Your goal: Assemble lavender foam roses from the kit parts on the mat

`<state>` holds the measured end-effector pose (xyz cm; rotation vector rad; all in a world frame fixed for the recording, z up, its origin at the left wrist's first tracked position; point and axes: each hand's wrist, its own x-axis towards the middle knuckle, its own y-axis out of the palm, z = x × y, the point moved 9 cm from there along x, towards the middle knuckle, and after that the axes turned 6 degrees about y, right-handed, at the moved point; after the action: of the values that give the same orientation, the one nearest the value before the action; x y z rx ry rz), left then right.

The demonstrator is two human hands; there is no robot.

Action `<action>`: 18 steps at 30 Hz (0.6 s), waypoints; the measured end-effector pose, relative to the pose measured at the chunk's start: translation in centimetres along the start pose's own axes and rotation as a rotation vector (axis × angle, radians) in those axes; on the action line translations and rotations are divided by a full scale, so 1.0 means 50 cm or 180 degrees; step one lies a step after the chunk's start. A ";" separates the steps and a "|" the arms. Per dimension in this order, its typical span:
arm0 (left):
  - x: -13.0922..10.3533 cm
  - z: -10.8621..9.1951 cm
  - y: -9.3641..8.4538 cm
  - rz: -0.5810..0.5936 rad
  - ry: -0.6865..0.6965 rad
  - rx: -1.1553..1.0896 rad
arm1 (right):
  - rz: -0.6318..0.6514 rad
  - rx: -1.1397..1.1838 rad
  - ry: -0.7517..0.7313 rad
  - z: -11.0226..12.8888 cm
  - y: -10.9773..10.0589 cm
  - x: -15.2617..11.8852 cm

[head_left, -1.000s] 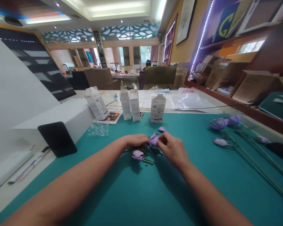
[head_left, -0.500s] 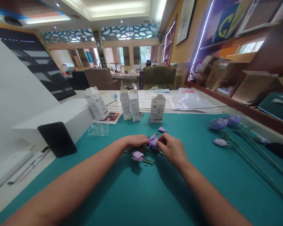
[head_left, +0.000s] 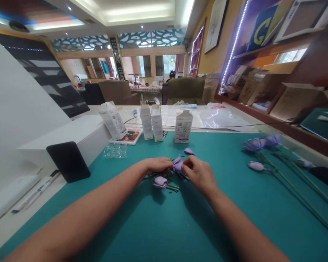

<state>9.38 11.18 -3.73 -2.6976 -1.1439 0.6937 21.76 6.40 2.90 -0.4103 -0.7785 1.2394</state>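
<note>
Between my two hands stands a purple artificial flower [head_left: 178,164]. My right hand [head_left: 199,171] pinches the flower's petals from the right with thumb and forefinger. From the other side, my left hand [head_left: 160,165] has its fingers closed at the flower's base; its fingertips are partly hidden. Just below my left hand lies a second, paler purple flower [head_left: 160,182] on its side. Short green stems [head_left: 174,187] stick out beside it, with more partly under my hands. A loose purple petal [head_left: 189,151] rests on the green mat [head_left: 164,225] beyond my right hand.
Long-stemmed purple flowers [head_left: 254,145] lie at the mat's right. Behind my hands stand several white cartons [head_left: 183,127], with crumpled clear plastic [head_left: 115,150] nearer the left. A black tablet-like panel [head_left: 68,162] leans against a white box [head_left: 62,136]. Pens [head_left: 36,191] lie at far left.
The whole view has shifted very slightly. Both hands keep the same hold on the purple flower, with no other clear movement.
</note>
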 end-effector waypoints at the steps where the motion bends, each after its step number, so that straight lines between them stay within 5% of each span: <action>1: 0.000 0.000 0.001 0.0000 -0.0008 -0.0013 | 0.0010 -0.0002 0.0000 0.000 0.001 0.000; 11: -0.014 -0.009 0.000 -0.0037 -0.0009 -0.0088 | 0.0254 0.0146 0.0071 0.000 -0.007 0.003; 18: -0.028 -0.016 -0.002 0.0045 -0.0045 -0.0141 | -0.0120 0.0113 0.0272 -0.049 -0.053 0.030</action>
<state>8.85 10.30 -2.47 -2.7442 -1.1579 0.6990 25.51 7.32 3.44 -0.4152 -0.6879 1.1911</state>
